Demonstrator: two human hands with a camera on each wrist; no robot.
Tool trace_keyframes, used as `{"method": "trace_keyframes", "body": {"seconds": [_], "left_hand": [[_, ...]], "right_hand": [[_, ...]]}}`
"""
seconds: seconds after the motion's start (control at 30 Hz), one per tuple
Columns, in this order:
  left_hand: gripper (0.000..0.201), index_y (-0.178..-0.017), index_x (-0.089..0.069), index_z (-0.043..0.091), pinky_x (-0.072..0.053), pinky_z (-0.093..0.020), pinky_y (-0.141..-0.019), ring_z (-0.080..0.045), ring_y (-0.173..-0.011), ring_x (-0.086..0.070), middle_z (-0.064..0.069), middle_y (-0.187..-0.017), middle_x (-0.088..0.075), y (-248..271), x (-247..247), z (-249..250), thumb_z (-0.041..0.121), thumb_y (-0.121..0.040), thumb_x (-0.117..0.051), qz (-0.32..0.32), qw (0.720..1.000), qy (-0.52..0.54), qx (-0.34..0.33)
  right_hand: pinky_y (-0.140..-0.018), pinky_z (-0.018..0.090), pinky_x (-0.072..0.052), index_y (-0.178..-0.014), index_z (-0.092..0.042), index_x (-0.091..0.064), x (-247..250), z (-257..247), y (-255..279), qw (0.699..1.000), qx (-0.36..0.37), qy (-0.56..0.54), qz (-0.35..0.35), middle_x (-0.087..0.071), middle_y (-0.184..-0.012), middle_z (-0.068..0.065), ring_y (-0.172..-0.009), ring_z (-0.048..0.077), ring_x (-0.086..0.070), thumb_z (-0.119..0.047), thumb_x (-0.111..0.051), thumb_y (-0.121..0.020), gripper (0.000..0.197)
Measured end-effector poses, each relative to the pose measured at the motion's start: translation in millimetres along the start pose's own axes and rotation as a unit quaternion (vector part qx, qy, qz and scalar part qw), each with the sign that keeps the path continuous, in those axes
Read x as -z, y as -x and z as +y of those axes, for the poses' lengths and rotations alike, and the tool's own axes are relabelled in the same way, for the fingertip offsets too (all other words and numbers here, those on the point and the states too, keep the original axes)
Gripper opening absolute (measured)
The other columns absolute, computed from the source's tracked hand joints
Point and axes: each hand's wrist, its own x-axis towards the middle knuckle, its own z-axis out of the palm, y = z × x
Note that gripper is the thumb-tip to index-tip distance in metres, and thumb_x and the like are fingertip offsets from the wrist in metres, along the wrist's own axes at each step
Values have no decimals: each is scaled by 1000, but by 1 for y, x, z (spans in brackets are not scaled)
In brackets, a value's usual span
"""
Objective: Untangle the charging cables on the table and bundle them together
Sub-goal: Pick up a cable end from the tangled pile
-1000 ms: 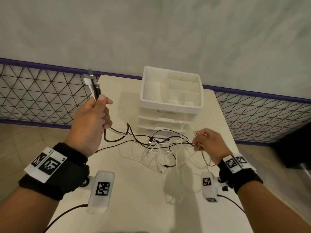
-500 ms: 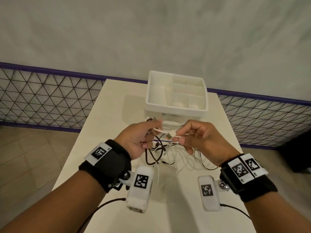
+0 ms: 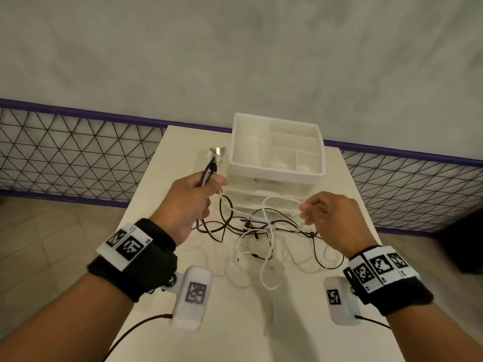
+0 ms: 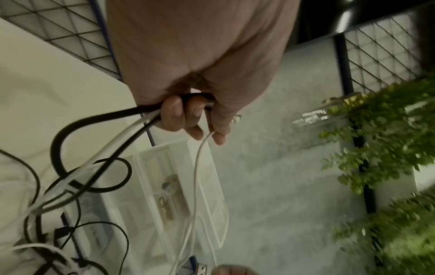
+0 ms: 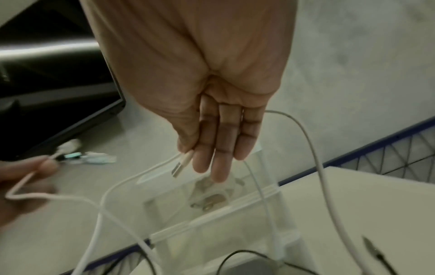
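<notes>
A tangle of black and white charging cables point(image 3: 261, 231) lies on the cream table point(image 3: 235, 322) in front of me. My left hand point(image 3: 192, 198) is raised on the left and grips a bunch of cable ends, black and white, whose plugs point(image 3: 215, 154) stick up above the fist. In the left wrist view the left hand point(image 4: 193, 121) has its fingers curled round those cables point(image 4: 132, 115). My right hand point(image 3: 321, 212) pinches the plug of a white cable point(image 3: 295, 212) between thumb and fingers; the right wrist view shows that plug point(image 5: 182, 163) at the right hand point(image 5: 212, 148).
A white drawer organiser point(image 3: 277, 158) with open top compartments stands just behind the tangle at the table's far side. A black mesh fence point(image 3: 65, 158) with a purple rail runs behind the table. The table's near half holds only loose cable loops.
Half a second ago both hands met over the tangle. Now they have drawn apart: the left has lifted up and left with its cable ends, the right has moved right with the white plug.
</notes>
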Motion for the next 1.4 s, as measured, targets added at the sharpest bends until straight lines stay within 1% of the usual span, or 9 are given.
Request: {"method": "trace_keyframes", "body": {"seconds": [0.37, 0.47, 0.57, 0.7, 0.8, 0.93, 1.07, 1.2, 1.4], "left_hand": [[18, -88, -61, 15, -46, -31, -64, -12, -59, -46, 6, -53, -38, -2, 31, 24, 22, -102, -52, 14, 972, 235, -27], [11, -93, -61, 13, -41, -24, -49, -10, -51, -36, 9, -51, -38, 14, 2, 23, 23, -98, -58, -52, 974, 220, -17], [27, -93, -65, 11, -36, -21, -49, -6, -46, -38, 12, -48, -44, 31, -42, 22, 37, -88, -66, -113, 977, 179, -12], [29, -75, -58, 13, -38, -23, -43, -8, -39, -41, 6, -47, -45, 21, -48, 26, 32, -97, -61, 14, 968, 248, 23], [33, -79, -55, 11, -31, -24, -41, -7, -38, -32, 5, -53, -43, 5, -22, 36, 36, -100, -56, 81, 956, 283, 5], [39, -73, -52, 15, -37, -23, -41, -8, -38, -34, 6, -51, -39, -7, 19, 62, 42, -100, -53, 128, 934, 332, -18], [52, -60, -44, 17, -55, -28, -62, -13, -48, -47, 3, -53, -42, -13, 63, 76, 50, -100, -46, 160, 910, 380, -31], [50, -61, -43, 22, -36, -19, -43, -7, -40, -31, 9, -50, -33, -12, 86, 72, 56, -97, -47, 163, 910, 379, -37], [51, -61, -40, 25, -22, -23, -38, -8, -40, -20, 9, -49, -26, -14, 103, 71, 63, -96, -42, 196, 926, 311, -83]], "right_hand": [[-71, 33, -50, -78, -24, -71, 42, -3, -7, 996, -14, 33, 87, -66, -83, -2, -75, 15, -61, -50, -67, -88, 28], [-59, 34, -54, -89, -15, -71, 35, -57, 0, 967, -6, -255, 20, -65, -71, -4, -58, 14, -62, -32, -62, -96, 21], [-64, 20, -52, -101, -15, -73, 2, -107, 11, 980, 104, -172, -16, -71, -82, -16, -70, 3, -66, -17, -53, -101, 20], [-83, 33, -56, -130, -23, -59, -28, -122, 28, 969, 174, -159, -71, -69, -103, 1, -89, 19, -66, -9, -49, -98, 36], [-68, 33, -54, -135, -32, -47, -41, -101, 38, 970, 98, -147, -165, -60, -96, -7, -70, 17, -59, -28, -69, -89, 51], [-82, 37, -51, -69, -22, -62, -76, -32, 37, 964, 78, 70, -243, -62, -84, 1, -84, 22, -61, -48, -61, -93, 35], [-83, 39, -52, -60, -28, -63, -74, 38, 23, 978, -66, -22, -196, -62, -67, -5, -71, 19, -61, -67, -51, -88, 50], [-71, 32, -45, -67, -5, -71, -44, 75, -2, 974, -191, -104, -61, -73, -71, 4, -73, 21, -61, -38, -69, -91, 41], [-78, 32, -45, -103, -17, -77, -14, 85, -23, 959, -265, -96, 10, -78, -96, 7, -85, 23, -65, -30, -60, -94, 23]]}}
